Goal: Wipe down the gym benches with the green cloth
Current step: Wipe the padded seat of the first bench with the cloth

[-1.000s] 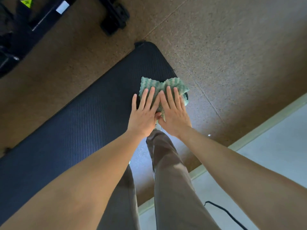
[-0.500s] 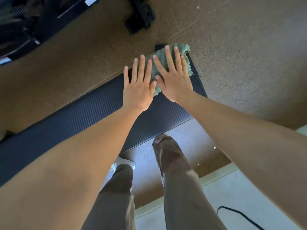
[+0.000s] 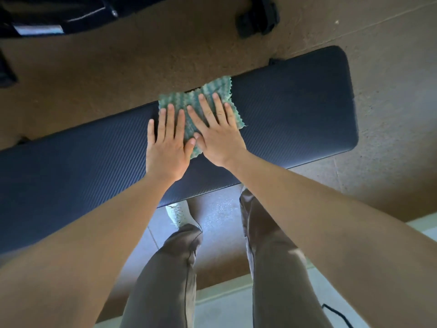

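Green cloth [image 3: 205,100] lies flat on the gym bench [image 3: 295,110], at its far edge.
We press it under left hand [image 3: 166,147] and right hand [image 3: 217,136], fingers straight and spread, likely to wipe a broad strip.

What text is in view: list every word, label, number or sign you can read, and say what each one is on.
None can be read.
Pale label on the black equipment, top left: too blurred to tell whether it bears any text.
Bench, cloth, trousers, shoe: no print shows.
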